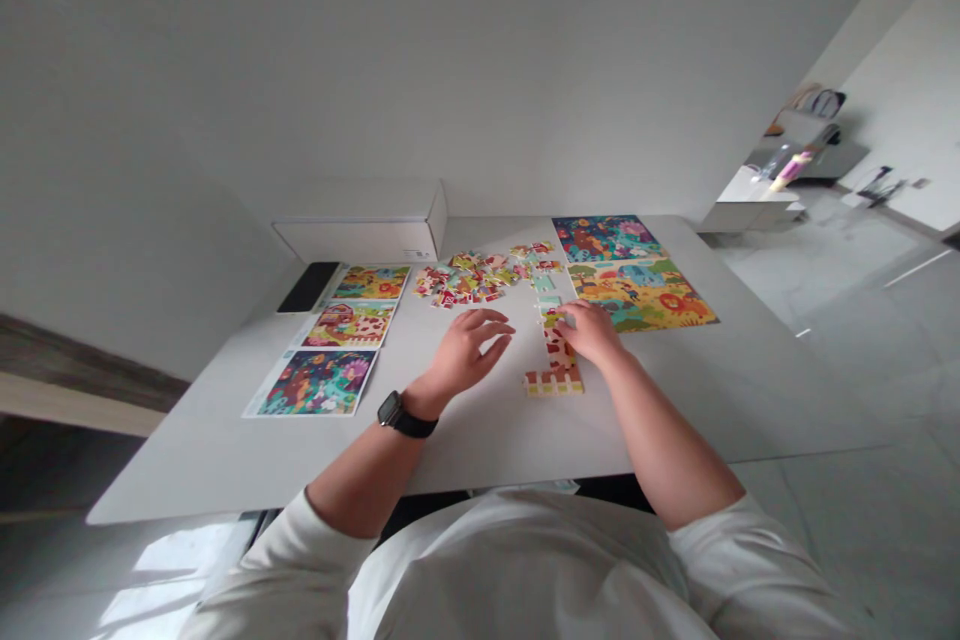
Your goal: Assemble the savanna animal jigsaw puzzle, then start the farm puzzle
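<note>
A partly joined strip of jigsaw pieces (556, 377) lies on the white table (487, 430) in front of me. My right hand (590, 331) rests on its upper end, fingers curled down onto a piece. My left hand (469, 349) hovers just left of the strip, fingers spread and holding nothing; a black watch is on that wrist. Beyond both hands lies a heap of loose puzzle pieces (469, 279).
Two finished puzzles (634, 275) lie at the right rear. Three picture cards (337, 340) line the left side beside a black phone (309, 286). A white box (364, 225) stands against the wall. Floor and a low shelf are at right.
</note>
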